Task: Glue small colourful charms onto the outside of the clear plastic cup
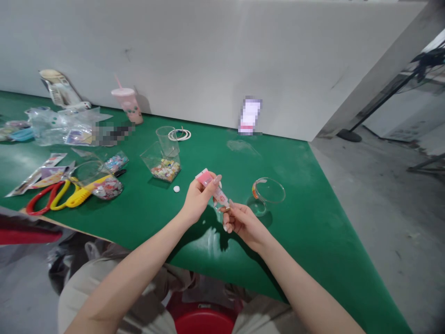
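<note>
A small pink-and-clear squeeze tube (pixel 221 198) is gripped in my left hand (pixel 195 200), tilted with its narrow end down to the right. At that narrow end, the fingers of my right hand (pixel 247 223) pinch a tiny piece, too small to name. A round white cap (pixel 176 189) lies on the table left of my left hand. To the right of my hands, a clear round cup (pixel 273 191) with an orange mark rests on the green surface. Behind my left hand stands a clear square cup (pixel 153 160) holding small colourful pieces.
Scissors with red and yellow handles (pixel 43 197) lie at the left beside a clear cup of pieces (pixel 108 188). Farther back are plastic bags (pixel 57 125), a pink drink cup (pixel 128 105) and a white coiled cable (pixel 180 135). A phone (pixel 250 115) leans on the wall.
</note>
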Demonstrator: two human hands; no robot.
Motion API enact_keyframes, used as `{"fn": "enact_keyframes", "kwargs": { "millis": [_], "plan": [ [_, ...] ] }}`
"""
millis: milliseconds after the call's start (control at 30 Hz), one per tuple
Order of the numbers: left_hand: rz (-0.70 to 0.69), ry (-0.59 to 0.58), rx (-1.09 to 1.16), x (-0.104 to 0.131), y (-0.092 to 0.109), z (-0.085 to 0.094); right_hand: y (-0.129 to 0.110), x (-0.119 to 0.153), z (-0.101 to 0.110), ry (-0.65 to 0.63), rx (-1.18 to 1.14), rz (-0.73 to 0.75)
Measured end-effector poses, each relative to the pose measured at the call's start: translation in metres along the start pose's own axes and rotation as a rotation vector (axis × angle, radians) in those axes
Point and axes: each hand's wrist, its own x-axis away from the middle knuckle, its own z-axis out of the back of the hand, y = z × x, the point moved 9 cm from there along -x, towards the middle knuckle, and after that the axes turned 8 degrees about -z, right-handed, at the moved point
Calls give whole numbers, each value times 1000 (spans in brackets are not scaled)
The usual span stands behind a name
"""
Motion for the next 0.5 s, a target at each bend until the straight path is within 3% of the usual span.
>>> {"fn": "enact_keyframes", "kwargs": {
  "millis": [500],
  "plan": [
    [-29, -31, -54, 1, 6, -3, 3, -1, 3, -31, 6, 6]
  ]
}}
